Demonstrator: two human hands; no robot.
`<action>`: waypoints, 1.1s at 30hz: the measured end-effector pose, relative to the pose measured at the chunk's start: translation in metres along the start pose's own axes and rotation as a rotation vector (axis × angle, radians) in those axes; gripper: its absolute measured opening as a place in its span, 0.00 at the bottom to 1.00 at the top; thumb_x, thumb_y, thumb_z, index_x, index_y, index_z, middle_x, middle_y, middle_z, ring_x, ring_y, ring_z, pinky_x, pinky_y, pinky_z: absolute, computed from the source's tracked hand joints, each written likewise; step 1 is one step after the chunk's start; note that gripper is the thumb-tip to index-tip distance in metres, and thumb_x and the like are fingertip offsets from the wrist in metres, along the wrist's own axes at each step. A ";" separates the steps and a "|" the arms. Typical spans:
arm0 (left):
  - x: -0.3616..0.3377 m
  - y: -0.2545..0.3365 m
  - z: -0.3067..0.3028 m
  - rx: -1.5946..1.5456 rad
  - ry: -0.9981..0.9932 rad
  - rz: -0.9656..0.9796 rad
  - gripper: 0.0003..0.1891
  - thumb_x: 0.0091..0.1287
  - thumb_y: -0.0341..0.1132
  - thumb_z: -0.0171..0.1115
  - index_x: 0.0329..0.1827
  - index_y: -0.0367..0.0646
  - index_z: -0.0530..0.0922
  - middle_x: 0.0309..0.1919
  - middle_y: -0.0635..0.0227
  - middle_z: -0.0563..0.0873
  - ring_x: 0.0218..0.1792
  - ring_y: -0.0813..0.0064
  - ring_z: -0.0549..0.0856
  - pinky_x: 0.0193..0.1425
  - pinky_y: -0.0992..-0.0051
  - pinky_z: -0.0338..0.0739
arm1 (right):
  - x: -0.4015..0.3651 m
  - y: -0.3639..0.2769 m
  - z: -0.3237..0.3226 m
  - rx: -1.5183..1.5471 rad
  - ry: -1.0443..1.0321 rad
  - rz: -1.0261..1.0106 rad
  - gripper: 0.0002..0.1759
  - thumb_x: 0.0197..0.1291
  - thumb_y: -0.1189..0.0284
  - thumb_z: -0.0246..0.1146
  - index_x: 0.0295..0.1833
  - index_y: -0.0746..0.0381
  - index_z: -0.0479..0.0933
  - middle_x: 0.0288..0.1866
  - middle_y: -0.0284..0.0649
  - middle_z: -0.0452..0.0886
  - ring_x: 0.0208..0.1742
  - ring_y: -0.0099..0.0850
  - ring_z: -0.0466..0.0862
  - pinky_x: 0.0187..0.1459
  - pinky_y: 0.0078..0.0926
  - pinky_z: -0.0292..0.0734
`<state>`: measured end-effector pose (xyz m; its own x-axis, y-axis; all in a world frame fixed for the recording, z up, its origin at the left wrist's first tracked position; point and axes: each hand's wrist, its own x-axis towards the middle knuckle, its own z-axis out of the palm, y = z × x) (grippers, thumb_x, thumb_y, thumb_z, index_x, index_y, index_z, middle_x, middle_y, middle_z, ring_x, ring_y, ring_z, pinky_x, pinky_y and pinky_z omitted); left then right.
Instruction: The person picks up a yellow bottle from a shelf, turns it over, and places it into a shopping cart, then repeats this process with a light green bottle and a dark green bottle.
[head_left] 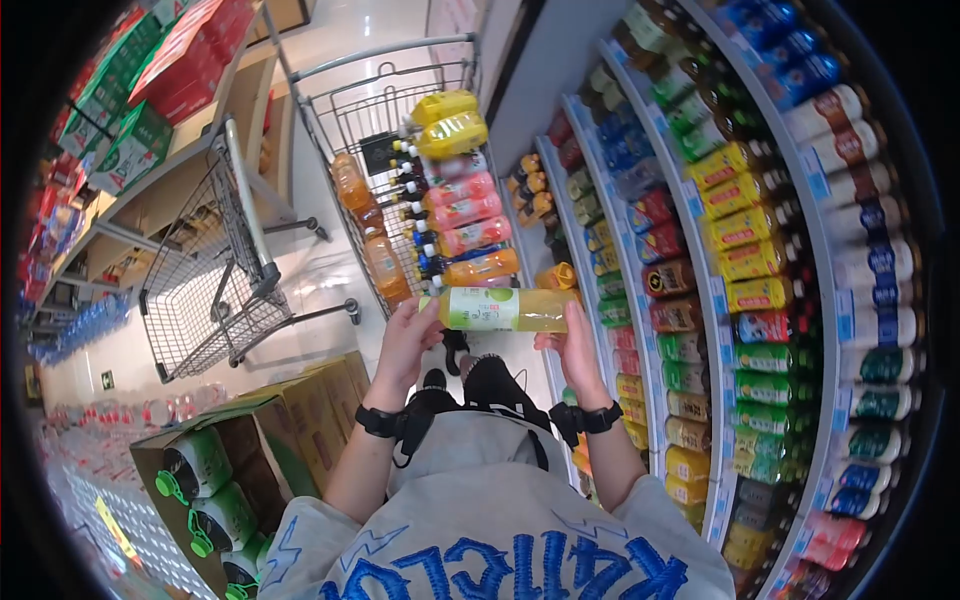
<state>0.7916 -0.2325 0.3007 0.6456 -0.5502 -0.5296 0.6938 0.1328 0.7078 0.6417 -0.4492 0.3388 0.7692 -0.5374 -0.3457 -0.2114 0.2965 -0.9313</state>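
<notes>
Left hand [408, 342]: partly closed, thumb and fingers about the cap end of the bottle [510, 311].
Right hand [571, 345]: half curled, in hold of the base end; some fingers hidden.
Bottle: lying crosswise between both hands, pale yellow-green contents, label toward the camera.
Cart [385, 54]: just beyond the hands; carries yellow jugs [450, 135], pink bottles [468, 211] and amber bottles [381, 265], the last ahead of the left hand.
Second cart [195, 290]: left of the left hand, apart.
Carton [300, 412]: left of the left hand, nearer the body; green-capped bottles [215, 520] inside.
Shelves [816, 180]: right of the right hand, rows of drinks.
Wristbands [383, 421]: one behind each hand.
</notes>
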 end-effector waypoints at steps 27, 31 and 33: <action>0.378 0.032 -0.021 -0.113 0.328 -0.279 0.13 0.74 0.43 0.60 0.55 0.50 0.72 0.44 0.72 0.78 0.44 0.76 0.80 0.45 0.73 0.75 | 0.462 0.064 0.011 -0.204 -0.078 0.233 0.25 0.69 0.53 0.61 0.58 0.62 0.80 0.40 0.30 0.83 0.38 0.16 0.80 0.34 0.17 0.74; 0.397 0.031 -0.028 -0.068 0.330 -0.262 0.13 0.74 0.44 0.59 0.55 0.52 0.71 0.45 0.73 0.79 0.43 0.78 0.80 0.45 0.74 0.73 | 0.480 0.074 0.014 -0.192 -0.114 0.229 0.26 0.68 0.54 0.62 0.59 0.65 0.79 0.38 0.32 0.83 0.36 0.18 0.81 0.31 0.16 0.73; 0.400 0.031 -0.030 -0.046 0.363 -0.267 0.13 0.74 0.44 0.59 0.55 0.52 0.71 0.44 0.74 0.79 0.42 0.79 0.80 0.45 0.74 0.73 | 0.486 0.081 0.011 -0.202 -0.064 0.238 0.27 0.68 0.56 0.63 0.62 0.65 0.77 0.39 0.35 0.82 0.32 0.18 0.80 0.29 0.16 0.73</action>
<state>1.0808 -0.4237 0.0969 0.5068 -0.2467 -0.8260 0.8592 0.0665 0.5073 1.0046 -0.6774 0.0965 0.7189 -0.4189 -0.5547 -0.5008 0.2413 -0.8313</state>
